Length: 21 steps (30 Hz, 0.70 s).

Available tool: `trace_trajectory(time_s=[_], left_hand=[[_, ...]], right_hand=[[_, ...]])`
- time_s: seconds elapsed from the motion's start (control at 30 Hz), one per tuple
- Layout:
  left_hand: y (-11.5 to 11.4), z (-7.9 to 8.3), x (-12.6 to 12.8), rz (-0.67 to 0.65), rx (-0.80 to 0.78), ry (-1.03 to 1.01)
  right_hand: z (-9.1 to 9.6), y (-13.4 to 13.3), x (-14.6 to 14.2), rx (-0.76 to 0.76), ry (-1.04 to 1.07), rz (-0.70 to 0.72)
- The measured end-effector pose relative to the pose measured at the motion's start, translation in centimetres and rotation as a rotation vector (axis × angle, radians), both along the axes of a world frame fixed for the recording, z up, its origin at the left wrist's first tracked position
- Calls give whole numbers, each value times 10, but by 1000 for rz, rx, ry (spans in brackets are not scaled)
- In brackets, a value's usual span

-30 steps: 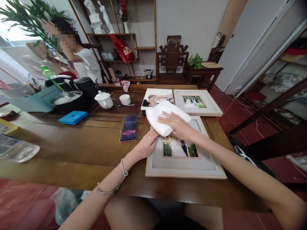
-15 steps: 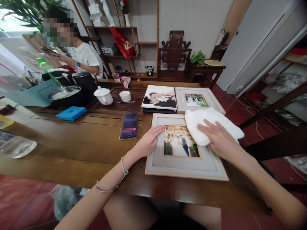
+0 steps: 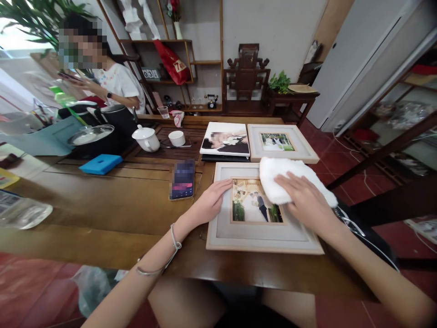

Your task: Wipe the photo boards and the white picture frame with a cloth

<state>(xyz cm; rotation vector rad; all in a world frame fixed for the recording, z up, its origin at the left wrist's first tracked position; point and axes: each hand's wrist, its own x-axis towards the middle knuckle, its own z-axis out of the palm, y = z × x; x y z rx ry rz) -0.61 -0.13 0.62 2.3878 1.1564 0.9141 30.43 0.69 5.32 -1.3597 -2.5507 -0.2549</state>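
A pale framed photo (image 3: 259,234) lies flat near the front edge of the wooden table (image 3: 112,200). My left hand (image 3: 212,202) rests flat on the frame's left border, fingers stretched out. My right hand (image 3: 305,200) presses a folded white cloth (image 3: 283,180) onto the frame's upper right part, fingers flat on top of the cloth. Behind lie a second framed photo (image 3: 282,143) and an unframed photo print (image 3: 225,141).
A phone (image 3: 183,180) lies left of the frame. Further left and back stand a blue box (image 3: 100,163), a white teapot (image 3: 146,138), a cup (image 3: 177,137), black kettles (image 3: 118,119) and a clear bag (image 3: 23,214). A person in white (image 3: 112,84) sits at the far left.
My right hand has slid the white cloth from the frame's upper left across to its upper right side. My left hand moved a little further onto the left border.
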Motion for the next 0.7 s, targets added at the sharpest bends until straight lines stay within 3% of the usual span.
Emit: trace_trajectory(time_s=[0.1, 0.2, 0.3, 0.43, 0.5, 0.6, 0.7], left_hand=[[1, 0, 0, -3, 1, 1], [1, -1, 0, 1, -3, 2], [0, 0, 0, 0, -5, -4], [0, 0, 1, -1, -6, -8], [0, 1, 1, 3, -14, 6], [0, 2, 1, 6, -26, 34], [0, 3, 0, 0, -26, 41]], right_hand=[[-7, 38, -3, 11, 72, -15], [-7, 33, -3, -57, 2, 63], [-2, -16, 0, -93, -74, 100], [12, -96, 8, -119, -59, 259], [17, -115, 10, -143, -15, 272], [13, -103, 6, -160, 21, 204], [2, -55, 0, -108, 41, 147]])
